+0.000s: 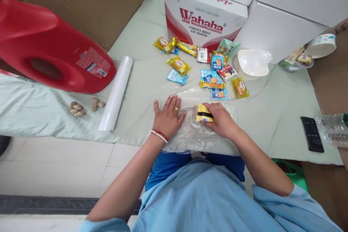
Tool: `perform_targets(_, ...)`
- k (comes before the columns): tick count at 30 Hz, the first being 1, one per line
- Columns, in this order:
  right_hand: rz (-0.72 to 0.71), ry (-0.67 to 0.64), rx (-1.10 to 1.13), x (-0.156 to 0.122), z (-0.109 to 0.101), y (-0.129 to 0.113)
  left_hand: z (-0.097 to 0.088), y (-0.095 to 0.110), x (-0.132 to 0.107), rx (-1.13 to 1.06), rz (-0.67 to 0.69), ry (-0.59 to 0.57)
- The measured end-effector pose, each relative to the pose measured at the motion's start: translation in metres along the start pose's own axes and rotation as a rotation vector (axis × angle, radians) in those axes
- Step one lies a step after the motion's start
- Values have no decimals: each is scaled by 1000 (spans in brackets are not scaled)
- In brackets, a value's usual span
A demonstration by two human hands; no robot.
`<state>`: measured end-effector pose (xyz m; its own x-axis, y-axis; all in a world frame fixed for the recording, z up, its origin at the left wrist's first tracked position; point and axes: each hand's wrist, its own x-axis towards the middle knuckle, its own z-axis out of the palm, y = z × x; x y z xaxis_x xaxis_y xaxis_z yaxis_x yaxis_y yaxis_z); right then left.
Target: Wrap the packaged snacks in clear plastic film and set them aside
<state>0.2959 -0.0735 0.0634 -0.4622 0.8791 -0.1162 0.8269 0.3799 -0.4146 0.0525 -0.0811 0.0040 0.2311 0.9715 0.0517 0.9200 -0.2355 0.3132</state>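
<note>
Blue shirt (209, 195) faces left hand (167, 117) spread against plastic (195, 137), right hand (220, 120) gripping yellow packet (203, 113), snacks (210, 77) beyond

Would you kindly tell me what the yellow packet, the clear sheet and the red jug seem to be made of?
Packet: probably printed plastic film, judging by its creased wrapper, though foil is possible.
Sheet: thin, glossy plastic, since the tablecloth shows through and its wrinkles catch light.
Jug: likely hard plastic, smooth with a soft sheen, given its moulded handle.
</note>
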Motion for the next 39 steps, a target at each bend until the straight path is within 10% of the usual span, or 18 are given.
perform_targets(21,-88,118,63,-10,21,-7,0,-2,1,-8,10,0)
perform_targets(27,-264,235,161,-56,2,-6,-5,-17,-1,-102,9,20)
perform_targets(36,-264,193,4,-112,70,-13,-20,-41,-17,-70,208,228)
perform_targets(39,-231,232,94,-111,77,-11,-28,-57,-31,-58,436,119)
